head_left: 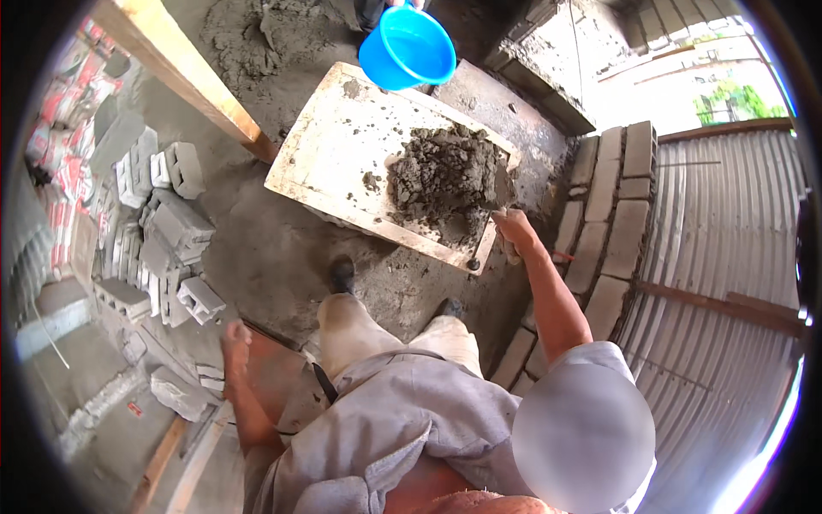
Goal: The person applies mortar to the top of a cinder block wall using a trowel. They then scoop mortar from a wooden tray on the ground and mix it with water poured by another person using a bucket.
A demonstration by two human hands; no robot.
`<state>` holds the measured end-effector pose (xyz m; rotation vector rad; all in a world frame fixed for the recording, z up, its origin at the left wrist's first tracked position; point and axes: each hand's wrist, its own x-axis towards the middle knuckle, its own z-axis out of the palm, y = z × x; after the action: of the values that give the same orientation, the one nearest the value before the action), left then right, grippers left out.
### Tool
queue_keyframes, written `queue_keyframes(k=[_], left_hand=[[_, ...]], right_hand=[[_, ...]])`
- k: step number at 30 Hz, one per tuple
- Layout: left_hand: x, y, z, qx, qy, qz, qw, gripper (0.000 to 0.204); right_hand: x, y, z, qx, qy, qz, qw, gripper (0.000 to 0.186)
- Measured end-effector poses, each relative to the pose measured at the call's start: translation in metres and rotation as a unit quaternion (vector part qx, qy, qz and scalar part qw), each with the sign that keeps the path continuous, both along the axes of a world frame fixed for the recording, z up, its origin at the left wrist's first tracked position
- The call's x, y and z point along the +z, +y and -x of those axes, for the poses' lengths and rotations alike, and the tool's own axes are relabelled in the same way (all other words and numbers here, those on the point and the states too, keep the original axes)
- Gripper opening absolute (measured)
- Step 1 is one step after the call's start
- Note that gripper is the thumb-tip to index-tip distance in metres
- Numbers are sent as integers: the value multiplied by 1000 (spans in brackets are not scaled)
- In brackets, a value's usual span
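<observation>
My right hand (514, 231) is closed around the handle of a trowel at the right edge of a pale mixing board. The trowel's grey, mortar-smeared blade (501, 187) touches the side of a heap of wet grey mortar (441, 171). That heap sits on the right part of the board (330, 158), with small splatters around it. Out to the left, my left hand (235, 341) hangs low with nothing visible in it, its fingers loosely bent and apart from any tool. At the board's far edge, another person's hand holds a blue bucket (409, 50) tilted, its inside showing.
A wooden post (184, 73) slants down beside the board's left corner. Grey concrete blocks (175, 227) and red-and-white sacks (64, 163) are piled at left. A block wall (599, 223) and corrugated metal sheets (706, 223) run along the right. More mortar (257, 38) lies on the floor behind.
</observation>
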<state>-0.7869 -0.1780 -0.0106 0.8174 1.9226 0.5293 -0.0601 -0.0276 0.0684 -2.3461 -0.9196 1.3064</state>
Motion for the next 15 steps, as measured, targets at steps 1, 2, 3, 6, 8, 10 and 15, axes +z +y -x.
queue_keyframes(k=[1,2,3,6,8,10,15], left_hand=[[17,54,5,-56,20,-22,998,20],[39,113,3,-119,36,-51,991,25],[49,145,12,-117,29,-72,990,27],[63,205,40,-132,48,-118,983,33],[47,215,77,-138,83,-125,979,38],[62,232,30,-159,43,-61,985,39],[51,190,0,-288,264,21,920,29]], right_hand=[[-10,-3,1,-23,-11,4,1000,23],[-31,-6,-13,228,-218,-13,949,18],[-43,-4,-17,468,-389,-19,793,13],[-5,39,80,530,-339,134,766,13],[-28,48,126,237,-290,12,927,30],[-30,51,143,193,-319,-55,926,29],[0,42,98,164,-238,-99,952,23]])
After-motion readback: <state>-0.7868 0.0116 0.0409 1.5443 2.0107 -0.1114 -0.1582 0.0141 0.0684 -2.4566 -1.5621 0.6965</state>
